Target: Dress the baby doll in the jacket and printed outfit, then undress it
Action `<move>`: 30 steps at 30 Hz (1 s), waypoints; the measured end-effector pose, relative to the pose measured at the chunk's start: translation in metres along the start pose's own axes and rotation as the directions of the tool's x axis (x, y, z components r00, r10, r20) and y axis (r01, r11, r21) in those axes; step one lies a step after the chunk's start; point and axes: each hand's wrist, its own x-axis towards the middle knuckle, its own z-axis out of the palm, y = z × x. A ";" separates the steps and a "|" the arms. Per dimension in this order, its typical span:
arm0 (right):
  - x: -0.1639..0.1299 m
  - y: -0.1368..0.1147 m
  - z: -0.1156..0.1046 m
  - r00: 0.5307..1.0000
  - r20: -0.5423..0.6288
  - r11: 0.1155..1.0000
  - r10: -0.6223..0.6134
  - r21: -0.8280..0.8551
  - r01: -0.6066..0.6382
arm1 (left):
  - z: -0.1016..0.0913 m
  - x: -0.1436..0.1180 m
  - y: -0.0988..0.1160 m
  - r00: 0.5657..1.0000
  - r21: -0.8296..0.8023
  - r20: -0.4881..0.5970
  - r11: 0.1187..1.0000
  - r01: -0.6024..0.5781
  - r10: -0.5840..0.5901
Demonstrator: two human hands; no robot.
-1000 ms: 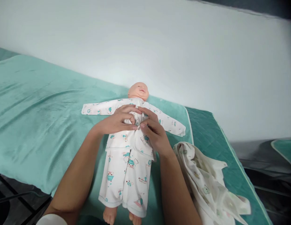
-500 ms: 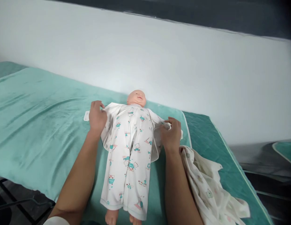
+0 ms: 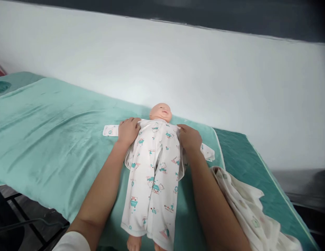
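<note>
- Both hands have come in toward the doll's shoulders since half a second ago, when they were spread wide at the jacket's edges; a second ago they met at the middle of the chest.
- Left hand [image 3: 128, 131] lies palm down on the jacket [image 3: 133, 153] at the doll's shoulder, fingers curled over the cloth. I cannot tell whether it pinches the fabric or only presses it.
- Right hand [image 3: 190, 138] rests the same way on the opposite shoulder, fingers bent over the cloth edge, thumb side toward the neck. The two hands are apart, with the chest between them.
- Such a hold probably keeps the opened jacket flat while the shoulders are worked.
- Forearms run up from the lower edge on either side of the body, wrists roughly straight.
- Baby doll [image 3: 160, 112] lies face up on the teal mat [image 3: 47, 139], in printed rompers [image 3: 154, 181], bare feet toward the camera (one sleeve end sticks out past the left hand).
- Crumpled printed cloth [image 3: 246, 205] lies just beside the right forearm, near the mat's corner.
- White wall [image 3: 178, 69] stands behind.
</note>
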 end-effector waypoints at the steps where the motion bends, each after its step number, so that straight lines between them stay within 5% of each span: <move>1: 0.004 0.003 -0.002 0.998 0.021 0.999 0.052 -0.013 -0.052 | 0.000 0.001 -0.003 0.999 0.009 -0.007 0.999 0.046 -0.046; 3: 0.008 0.005 -0.007 0.999 0.018 0.999 0.029 -0.017 -0.029 | 0.000 0.002 -0.008 0.990 0.018 -0.015 0.990 0.138 -0.138; 5: 0.005 -0.002 -0.011 0.988 -0.066 0.990 -0.142 -0.002 0.142 | 0.000 0.002 -0.012 0.982 0.009 -0.012 0.982 0.190 -0.190; 8: -0.010 -0.039 -0.015 0.897 -0.131 0.900 -0.421 0.059 0.431 | 0.000 0.000 -0.014 0.980 -0.014 -0.002 0.980 0.198 -0.198; 11: -0.022 -0.099 -0.011 0.787 0.123 0.796 -0.605 0.053 0.603 | -0.002 -0.002 -0.013 0.981 -0.014 0.006 0.981 0.194 -0.194; 14: -0.023 -0.151 0.000 0.693 0.407 0.701 -0.595 -0.158 0.695 | -0.003 -0.004 -0.013 0.983 -0.011 -0.005 0.983 0.183 -0.183; 18: -0.017 -0.182 0.022 0.662 0.502 0.654 -0.557 -0.226 0.722 | -0.002 -0.005 -0.014 0.984 -0.006 -0.011 0.984 0.176 -0.176; 23: -0.012 -0.183 0.028 0.652 0.546 0.617 -0.526 -0.282 0.735 | -0.004 -0.006 -0.015 0.987 0.020 -0.013 0.987 0.162 -0.162; 30: -0.004 -0.163 -0.017 0.635 0.526 0.584 -0.566 -0.288 0.759 | -0.017 -0.019 -0.025 0.989 -0.148 -0.063 0.982 0.120 -0.131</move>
